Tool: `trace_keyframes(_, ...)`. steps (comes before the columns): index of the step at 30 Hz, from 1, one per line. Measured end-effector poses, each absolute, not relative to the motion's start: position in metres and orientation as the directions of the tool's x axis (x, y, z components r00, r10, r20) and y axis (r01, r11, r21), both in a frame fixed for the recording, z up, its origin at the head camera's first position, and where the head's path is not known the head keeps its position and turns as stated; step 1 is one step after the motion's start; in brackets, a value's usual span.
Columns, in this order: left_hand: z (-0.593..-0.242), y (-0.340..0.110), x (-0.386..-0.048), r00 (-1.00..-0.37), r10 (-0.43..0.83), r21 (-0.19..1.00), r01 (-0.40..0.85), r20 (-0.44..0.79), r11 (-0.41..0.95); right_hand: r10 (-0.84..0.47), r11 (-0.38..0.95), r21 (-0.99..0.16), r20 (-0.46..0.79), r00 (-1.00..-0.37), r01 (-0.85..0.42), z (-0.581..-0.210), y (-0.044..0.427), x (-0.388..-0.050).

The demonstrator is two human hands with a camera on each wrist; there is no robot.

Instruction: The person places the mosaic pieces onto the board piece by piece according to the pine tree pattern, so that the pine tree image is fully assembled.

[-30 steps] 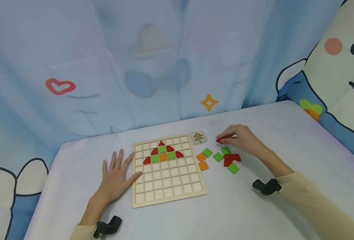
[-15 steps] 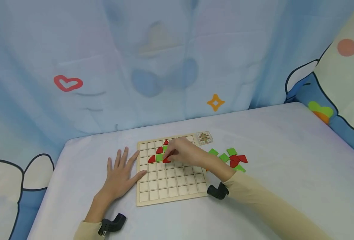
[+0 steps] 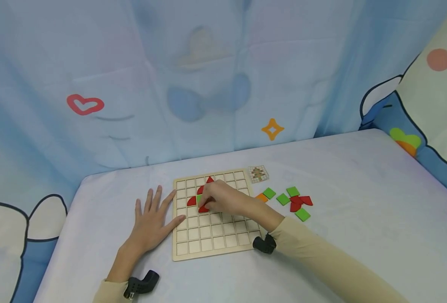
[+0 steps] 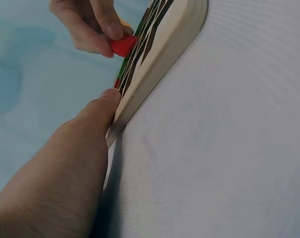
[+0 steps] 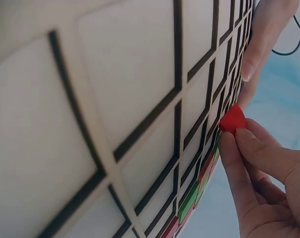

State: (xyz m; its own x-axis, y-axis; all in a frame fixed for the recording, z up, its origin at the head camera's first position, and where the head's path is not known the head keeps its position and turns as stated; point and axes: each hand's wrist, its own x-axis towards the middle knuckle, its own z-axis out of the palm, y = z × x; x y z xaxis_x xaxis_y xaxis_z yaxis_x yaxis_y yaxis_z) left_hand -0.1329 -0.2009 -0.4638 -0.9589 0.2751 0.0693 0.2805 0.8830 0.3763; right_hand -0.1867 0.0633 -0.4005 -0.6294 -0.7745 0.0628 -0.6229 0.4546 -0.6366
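Observation:
A pale wooden grid board [image 3: 208,235] lies on the table, with red and green tiles set in its upper cells. Between thumb and fingertips my right hand [image 3: 227,198] pinches a red, curved-edge tile [image 5: 233,119], held tilted at the board's surface just below the tile pattern. That hand covers part of the pattern in the head view. My left hand [image 3: 149,227] lies spread on the table, its thumb and index finger touching the board's left edge. In the left wrist view the left thumb [image 4: 98,111] rests against the board's side, near the pinched tile.
Right of the board lie loose tiles: several green tiles [image 3: 283,199], an orange tile [image 3: 262,197] and overlapping red tiles [image 3: 296,203]. A small pattern card [image 3: 258,173] sits by the board's upper right corner. A printed blue curtain [image 3: 208,84] hangs behind the table.
My right hand has carried the red tile left from the loose tiles to the board, then shifted slightly further left and nearer. The left hand stays at the board's edge.

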Motion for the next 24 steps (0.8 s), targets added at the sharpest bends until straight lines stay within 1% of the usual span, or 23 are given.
trace_keyframes(6,-0.461,-0.201,-0.132,-0.958,0.277,0.384,0.283,0.072,0.879,-0.788,0.466,-0.616,0.039,-0.615,-0.636,-0.4,0.058,-0.186)
trace_keyframes(14,-0.461,-0.201,-0.131,-0.959,0.275,0.379,0.281,0.072,0.882,-0.788,0.472,-0.632,0.009,-0.615,-0.614,-0.398,0.056,-0.186)
trace_keyframes(18,-0.461,-0.2,-0.131,-0.958,0.277,0.378,0.283,0.072,0.881,-0.788,0.495,-0.606,-0.012,-0.616,-0.622,-0.399,0.053,-0.187)
trace_keyframes(24,-0.462,-0.2,-0.131,-0.959,0.275,0.372,0.28,0.067,0.885,-0.806,0.512,-0.526,-0.021,-0.592,-0.679,-0.397,0.049,-0.184)
